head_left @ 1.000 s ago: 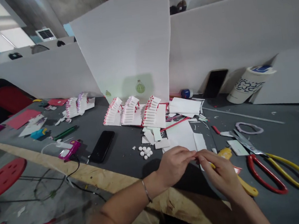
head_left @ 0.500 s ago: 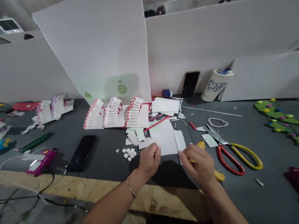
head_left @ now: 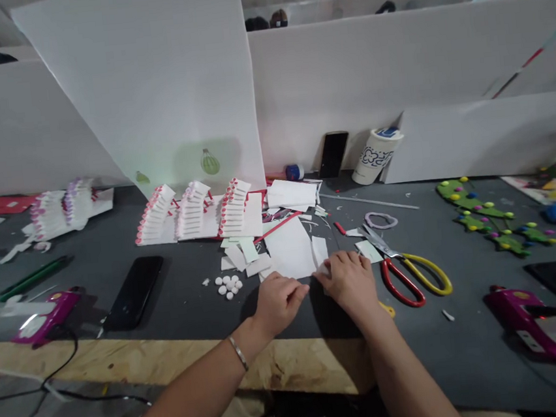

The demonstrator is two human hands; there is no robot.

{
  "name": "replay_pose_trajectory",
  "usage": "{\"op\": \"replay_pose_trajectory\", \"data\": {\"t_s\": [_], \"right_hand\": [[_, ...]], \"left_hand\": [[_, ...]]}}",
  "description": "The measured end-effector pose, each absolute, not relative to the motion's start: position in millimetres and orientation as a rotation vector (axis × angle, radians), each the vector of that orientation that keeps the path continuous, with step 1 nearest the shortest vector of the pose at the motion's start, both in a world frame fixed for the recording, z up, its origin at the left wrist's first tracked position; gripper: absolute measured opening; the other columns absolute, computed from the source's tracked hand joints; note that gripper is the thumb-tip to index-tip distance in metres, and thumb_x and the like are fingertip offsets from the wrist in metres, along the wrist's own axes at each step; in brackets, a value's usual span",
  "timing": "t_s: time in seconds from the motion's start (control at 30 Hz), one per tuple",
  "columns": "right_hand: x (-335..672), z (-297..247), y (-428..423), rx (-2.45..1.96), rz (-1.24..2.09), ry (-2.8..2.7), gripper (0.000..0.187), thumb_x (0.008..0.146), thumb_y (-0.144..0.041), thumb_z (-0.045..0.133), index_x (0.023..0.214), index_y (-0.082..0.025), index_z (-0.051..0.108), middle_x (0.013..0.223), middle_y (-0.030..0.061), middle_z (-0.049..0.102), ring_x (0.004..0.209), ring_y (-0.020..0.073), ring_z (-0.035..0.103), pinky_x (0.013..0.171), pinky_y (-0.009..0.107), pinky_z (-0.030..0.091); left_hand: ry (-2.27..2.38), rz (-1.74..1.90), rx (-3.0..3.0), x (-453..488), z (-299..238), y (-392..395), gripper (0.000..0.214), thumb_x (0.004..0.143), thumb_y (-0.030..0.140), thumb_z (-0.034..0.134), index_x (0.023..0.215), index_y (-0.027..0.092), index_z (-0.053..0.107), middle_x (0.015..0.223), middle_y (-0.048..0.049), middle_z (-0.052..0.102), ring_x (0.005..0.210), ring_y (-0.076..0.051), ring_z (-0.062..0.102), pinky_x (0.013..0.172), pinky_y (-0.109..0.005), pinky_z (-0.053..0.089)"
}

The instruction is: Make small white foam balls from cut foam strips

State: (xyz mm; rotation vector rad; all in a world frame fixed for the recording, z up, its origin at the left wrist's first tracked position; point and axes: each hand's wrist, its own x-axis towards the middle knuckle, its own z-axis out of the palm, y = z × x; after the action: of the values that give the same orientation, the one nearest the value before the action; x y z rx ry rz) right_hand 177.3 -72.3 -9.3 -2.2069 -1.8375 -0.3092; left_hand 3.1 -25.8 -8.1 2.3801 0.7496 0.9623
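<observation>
My left hand [head_left: 280, 303] rests curled on the grey tabletop just below a white paper sheet [head_left: 289, 250], its fingertips hidden. My right hand [head_left: 349, 283] sits a short way to its right, at the sheet's lower right corner. A small white paper piece [head_left: 322, 270] shows between its fingers. A narrow white paper strip [head_left: 319, 249] lies just above that hand. Several cut paper scraps [head_left: 238, 258] lie left of the sheet, and small white round pellets [head_left: 229, 287] sit left of my left hand.
Red-and-yellow-handled scissors [head_left: 406, 281] lie right of my right hand. Farther back stand several pleated white paper pieces with red edges [head_left: 184, 212]. A black phone [head_left: 133, 293] and a magenta glue gun [head_left: 47, 316] lie left. The plywood table edge [head_left: 175, 361] runs along the front.
My hands have dropped from fingertips meeting above the table to lower positions, slightly apart, beside the sheet. The whole view has shifted left as my head turned right, bringing green felt pieces into view.
</observation>
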Motion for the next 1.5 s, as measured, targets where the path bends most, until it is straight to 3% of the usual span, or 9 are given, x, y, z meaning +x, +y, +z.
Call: {"op": "replay_pose_trajectory", "data": {"t_s": [0.2, 0.4, 0.5, 0.6, 0.7, 0.9, 1.0, 1.3, 1.5], "right_hand": [[188, -10, -70, -2.065, -0.243, -1.695, 0.013, 0.087, -0.020, 0.053, 0.082, -0.020, 0.065, 0.089, 0.0064, 0.072, 0.087, 0.0255, 0.057, 0.079, 0.039, 0.032], [178, -1, -69, -1.602, -0.003, -1.967, 0.012, 0.085, -0.017, 0.052, 0.087, -0.020, 0.064, 0.086, 0.0062, 0.069, 0.081, 0.0216, 0.056, 0.074, 0.033, 0.036], [171, 1, -71, -1.500, -0.017, -2.074, 0.013, 0.081, -0.015, 0.054, 0.087, -0.019, 0.064, 0.084, 0.0065, 0.068, 0.082, 0.0219, 0.055, 0.078, 0.034, 0.036], [168, 4, -70, -1.525, -0.053, -2.059, 0.014, 0.083, -0.013, 0.052, 0.086, -0.020, 0.064, 0.081, 0.0053, 0.068, 0.082, 0.0209, 0.055, 0.079, 0.033, 0.036], [169, 13, -72, -1.601, -0.032, -2.020, 0.019, 0.088, -0.014, 0.047, 0.091, -0.021, 0.065, 0.085, 0.0046, 0.070, 0.085, 0.0204, 0.057, 0.080, 0.033, 0.037], [189, 19, -107, -1.980, -0.100, -1.893, 0.046, 0.088, -0.032, 0.055, 0.131, -0.019, 0.048, 0.116, 0.0123, 0.064, 0.103, 0.0293, 0.057, 0.083, 0.040, 0.044], [204, 3, -134, -2.143, -0.147, -1.831, 0.053, 0.085, -0.035, 0.059, 0.133, -0.017, 0.045, 0.112, 0.0140, 0.063, 0.103, 0.0320, 0.057, 0.081, 0.042, 0.047], [209, -34, -150, -2.135, -0.146, -1.508, 0.040, 0.088, -0.029, 0.049, 0.126, -0.018, 0.050, 0.103, 0.0133, 0.059, 0.088, 0.0270, 0.061, 0.070, 0.036, 0.051], [217, -36, -153, -2.142, -0.176, -1.527, 0.039, 0.087, -0.027, 0.050, 0.125, -0.017, 0.052, 0.099, 0.0132, 0.062, 0.091, 0.0285, 0.061, 0.075, 0.038, 0.050]], "left_hand": [[0.688, 1.090, 2.432, 7, -8, -31, 0.021, 0.094, 0.026, 0.046, 0.091, 0.018, 0.065, 0.074, -0.0038, 0.069, 0.070, -0.014, 0.063, 0.070, -0.029, 0.048], [0.823, 1.459, 2.774, 3, 2, -30, 0.033, 0.085, 0.020, 0.062, 0.118, 0.026, 0.060, 0.112, -0.0051, 0.068, 0.117, -0.021, 0.054, 0.104, -0.040, 0.037], [0.886, 1.280, 2.886, 2, 5, -27, 0.035, 0.087, 0.026, 0.062, 0.122, 0.025, 0.058, 0.112, -0.0029, 0.070, 0.117, -0.020, 0.054, 0.114, -0.044, 0.020], [0.911, 1.068, 2.861, 0, 8, -23, 0.026, 0.091, 0.032, 0.057, 0.114, 0.024, 0.062, 0.093, -0.0011, 0.073, 0.102, -0.018, 0.060, 0.115, -0.046, 0.014], [0.918, 0.950, 2.817, -3, 12, -17, 0.017, 0.094, 0.028, 0.051, 0.094, 0.025, 0.067, 0.075, 0.0019, 0.070, 0.085, -0.016, 0.062, 0.114, -0.048, 0.016], [1.018, 0.877, 2.621, -7, 11, -5, 0.019, 0.093, 0.025, 0.050, 0.083, 0.021, 0.066, 0.080, -0.0018, 0.070, 0.081, -0.018, 0.061, 0.093, -0.039, 0.039], [1.107, 0.826, 2.445, -8, 8, 0, 0.018, 0.092, 0.028, 0.051, 0.084, 0.021, 0.066, 0.084, -0.0033, 0.071, 0.082, -0.019, 0.063, 0.077, -0.032, 0.043], [0.894, 0.651, 1.726, -12, 19, 4, 0.022, 0.081, 0.036, 0.058, 0.076, 0.016, 0.065, 0.069, 0.0006, 0.063, 0.063, -0.013, 0.053, 0.059, -0.023, 0.040], [0.774, 0.377, 1.735, -35, 27, -12, 0.023, 0.077, 0.037, 0.062, 0.075, 0.015, 0.067, 0.066, 0.0010, 0.061, 0.061, -0.011, 0.049, 0.058, -0.022, 0.038]]}}
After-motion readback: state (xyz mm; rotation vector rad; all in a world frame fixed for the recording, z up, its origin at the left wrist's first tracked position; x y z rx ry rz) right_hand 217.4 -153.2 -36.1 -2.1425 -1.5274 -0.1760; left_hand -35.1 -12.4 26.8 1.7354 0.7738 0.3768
